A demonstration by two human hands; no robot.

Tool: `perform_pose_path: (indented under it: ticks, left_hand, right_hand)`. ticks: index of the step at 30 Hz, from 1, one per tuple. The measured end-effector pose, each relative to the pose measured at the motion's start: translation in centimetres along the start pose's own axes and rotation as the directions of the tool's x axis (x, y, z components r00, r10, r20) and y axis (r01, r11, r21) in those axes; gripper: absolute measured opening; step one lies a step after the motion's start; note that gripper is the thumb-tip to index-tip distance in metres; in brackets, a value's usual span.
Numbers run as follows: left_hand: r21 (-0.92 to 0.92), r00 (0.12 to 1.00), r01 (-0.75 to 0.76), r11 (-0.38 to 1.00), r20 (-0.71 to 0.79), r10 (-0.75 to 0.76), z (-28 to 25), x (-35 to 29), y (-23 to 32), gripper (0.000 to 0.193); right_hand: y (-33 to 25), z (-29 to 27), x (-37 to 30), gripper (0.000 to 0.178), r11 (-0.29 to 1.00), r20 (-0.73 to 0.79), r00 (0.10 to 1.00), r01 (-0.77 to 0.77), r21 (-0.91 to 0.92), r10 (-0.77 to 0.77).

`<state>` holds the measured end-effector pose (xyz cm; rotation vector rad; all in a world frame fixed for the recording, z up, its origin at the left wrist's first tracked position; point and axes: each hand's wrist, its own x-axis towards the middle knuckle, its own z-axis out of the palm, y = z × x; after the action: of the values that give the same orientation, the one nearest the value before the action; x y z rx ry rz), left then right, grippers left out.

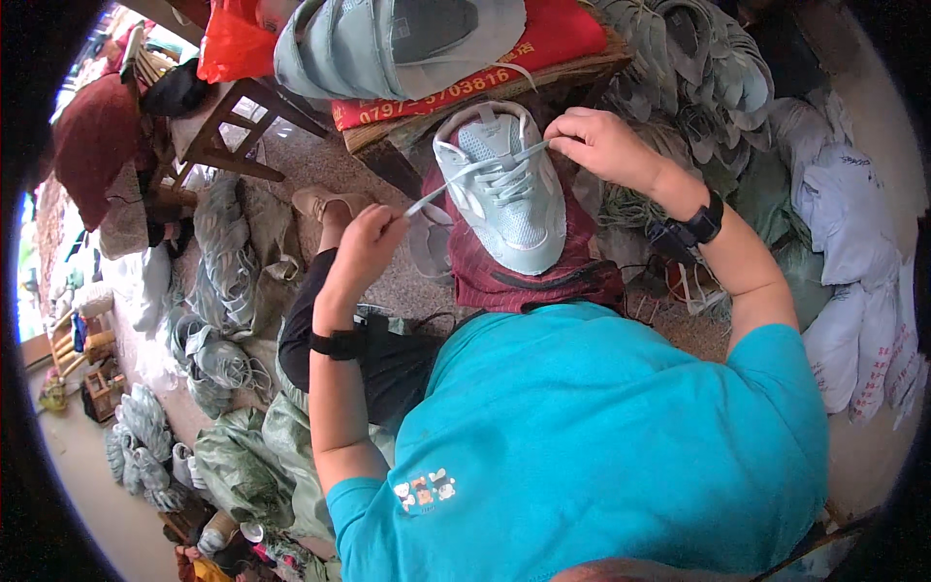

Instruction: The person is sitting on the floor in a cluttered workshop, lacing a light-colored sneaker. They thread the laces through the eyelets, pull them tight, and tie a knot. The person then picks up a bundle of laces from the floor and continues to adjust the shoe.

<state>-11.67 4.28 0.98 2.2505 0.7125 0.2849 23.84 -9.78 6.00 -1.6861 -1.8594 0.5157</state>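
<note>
We noted the shoe, pale grey-blue with a mesh toe, at upper centre of the frame, its toe pointing down the frame. It lay on a maroon cloth in front of the person in the turquoise shirt. The lace stretched in a nearly straight line across the upper part of the lacing.

Left hand: grip narrow, lace pinched at the fingertips, left of the shoe and apart from it. Right hand: grip narrow, thumb and forefinger closed on the lace just beside the shoe's collar. We recorded a black band at each of the 2 wrists.

Beyond the shoe, at top centre, we saw a wooden tabletop with a red sheet over it, and grey shoe uppers lying on the sheet. A red plastic bag hung at upper left, above a wooden stool.

At upper right we logged bundled grey pieces; at right, white sacks. Green sacks lay at lower left, with more grey bundles above them on the left side.
</note>
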Motion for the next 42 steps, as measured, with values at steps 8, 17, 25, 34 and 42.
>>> perform_pose_path:
  ticks: [8, 17, 25, 34, 42]
  left_hand:
    - [-0.372, 0.929, 0.113, 0.922, -0.289, -0.230, 2.1, 1.2, -1.2, 0.017]
    - [-0.542, 0.882, 0.022, 0.840, -0.386, -0.272, 2.9, 1.8, -0.5, 0.018]
    - [-0.477, 0.826, 0.139, 0.868, -0.427, -0.367, 1.1, 0.0, -2.2, 0.016]
    - [0.200, 0.877, 0.242, 0.949, -0.464, -0.126, 1.5, -0.2, -3.2, 0.017]
    - [-0.727, 0.869, -0.391, -0.564, -0.091, -0.486, -2.5, -0.7, -6.0, 0.013]
  right_hand:
    - [-1.3, -0.7, 0.0, 0.016, 0.954, 0.141, 0.977, 0.189, -0.231, -0.160]
    - [-7.0, 1.0, 0.3, 0.023, 0.950, 0.116, 0.944, 0.311, -0.012, -0.308]
    - [-2.4, -0.5, 1.5, 0.022, 0.789, -0.088, 0.915, 0.287, -0.543, -0.393]
    - [0.3, -2.1, 0.0, 0.029, 0.231, 0.089, 0.969, -0.144, 0.962, 0.231]
    - [11.0, -7.2, -3.6, 0.031, -0.247, -0.074, 0.922, 0.178, 0.953, 0.379]
